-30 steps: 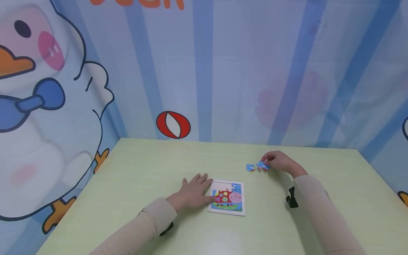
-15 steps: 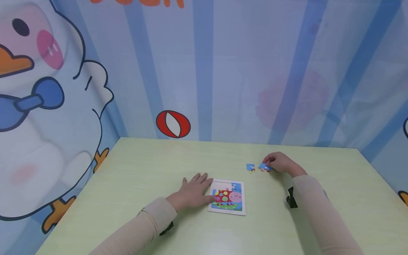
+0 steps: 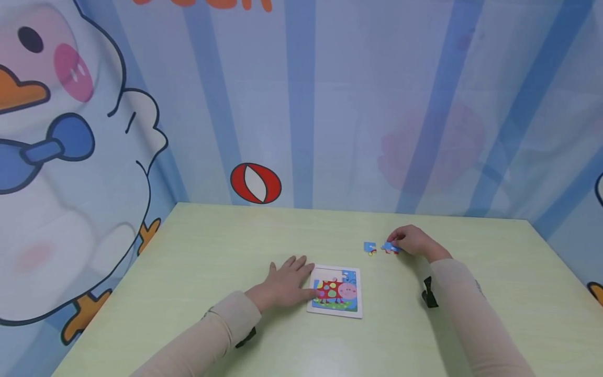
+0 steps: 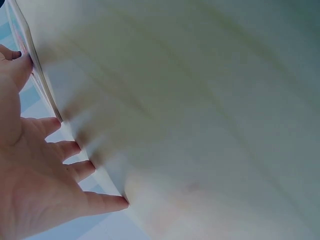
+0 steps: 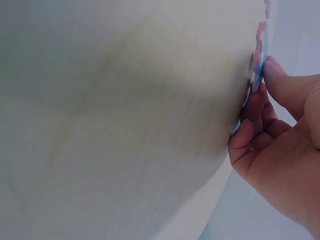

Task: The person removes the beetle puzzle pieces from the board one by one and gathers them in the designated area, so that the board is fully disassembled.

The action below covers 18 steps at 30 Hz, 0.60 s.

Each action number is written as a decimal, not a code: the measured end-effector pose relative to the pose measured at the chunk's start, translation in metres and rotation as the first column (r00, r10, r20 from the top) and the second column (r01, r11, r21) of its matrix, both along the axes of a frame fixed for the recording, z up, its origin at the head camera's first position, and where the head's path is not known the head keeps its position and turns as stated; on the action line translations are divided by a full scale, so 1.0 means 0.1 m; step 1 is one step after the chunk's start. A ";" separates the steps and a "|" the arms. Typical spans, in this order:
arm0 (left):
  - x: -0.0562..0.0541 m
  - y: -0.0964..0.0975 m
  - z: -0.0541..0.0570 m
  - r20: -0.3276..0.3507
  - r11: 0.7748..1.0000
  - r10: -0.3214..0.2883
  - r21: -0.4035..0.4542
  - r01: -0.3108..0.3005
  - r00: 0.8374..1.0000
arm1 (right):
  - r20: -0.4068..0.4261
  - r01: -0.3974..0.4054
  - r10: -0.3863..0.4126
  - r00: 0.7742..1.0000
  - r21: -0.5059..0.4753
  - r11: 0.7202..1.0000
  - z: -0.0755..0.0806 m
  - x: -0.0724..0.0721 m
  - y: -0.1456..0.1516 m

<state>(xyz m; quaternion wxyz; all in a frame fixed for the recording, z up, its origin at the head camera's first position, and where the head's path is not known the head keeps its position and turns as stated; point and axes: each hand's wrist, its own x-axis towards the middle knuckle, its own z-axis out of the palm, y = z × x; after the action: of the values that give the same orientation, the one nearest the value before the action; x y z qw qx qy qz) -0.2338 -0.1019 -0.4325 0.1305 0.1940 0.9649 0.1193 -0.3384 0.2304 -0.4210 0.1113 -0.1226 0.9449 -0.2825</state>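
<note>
High above and left of the grip, orange lettering (image 3: 226, 4) is running across a striped blue backdrop (image 3: 358, 104), the top of the head view cutting it off and leaving the word hard to read; nearer the person and left of the grip, a white-rimmed puzzle tray (image 3: 335, 314) is holding fitted pieces that are picturing a spotted red creature (image 3: 336, 291) with a pink face, a pale unfilled area showing at its upper left; the right hand (image 3: 414, 242) is pinching a blue-and-red puzzle piece (image 3: 390, 247) between thumb and finger; a second puzzle piece (image 3: 369, 247) is lying on the table (image 3: 235, 235) just left of that grip; the left hand (image 3: 286, 283) is spreading its fingers, gripping nothing, its thumb covering part of the tray's left side; the right fingers are hiding some of the pinched piece, which the right wrist view is showing nearly edge-on, making contact with the table hard to tell.
</note>
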 end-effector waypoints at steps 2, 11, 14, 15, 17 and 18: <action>0.00 0.00 0.00 0.003 1.000 0.001 0.002 -0.001 1.000 | 0.002 0.003 -0.003 1.000 -0.003 1.000 0.01 0.01 0.00; 0.00 0.00 -0.01 0.004 1.000 -0.006 0.003 0.006 1.000 | 0.008 0.005 -0.005 1.000 -0.034 0.999 0.08 0.04 0.02; 0.00 -0.01 -0.02 0.005 1.000 -0.006 0.007 0.006 1.000 | -0.007 -0.021 0.020 1.000 -0.061 0.998 0.15 0.05 0.01; 0.00 -0.01 -0.02 0.005 1.000 -0.005 0.008 0.005 1.000 | -0.016 -0.034 0.033 0.999 -0.072 0.997 0.17 0.06 0.00; -0.01 0.00 -0.03 0.002 1.000 -0.006 0.005 0.006 1.000 | -0.034 -0.055 0.052 0.998 -0.094 0.994 0.22 0.08 -0.03; -0.01 0.00 -0.03 0.000 1.000 -0.006 0.005 0.006 1.000 | -0.041 -0.063 0.059 0.997 -0.107 0.992 0.24 0.09 -0.04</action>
<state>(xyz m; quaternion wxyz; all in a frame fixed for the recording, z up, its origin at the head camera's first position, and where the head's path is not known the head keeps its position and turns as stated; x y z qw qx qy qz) -0.2352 -0.1021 -0.4351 0.1305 0.1971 0.9640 0.1215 -0.3298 0.2262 -0.3970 0.0950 -0.1625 0.9260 -0.3272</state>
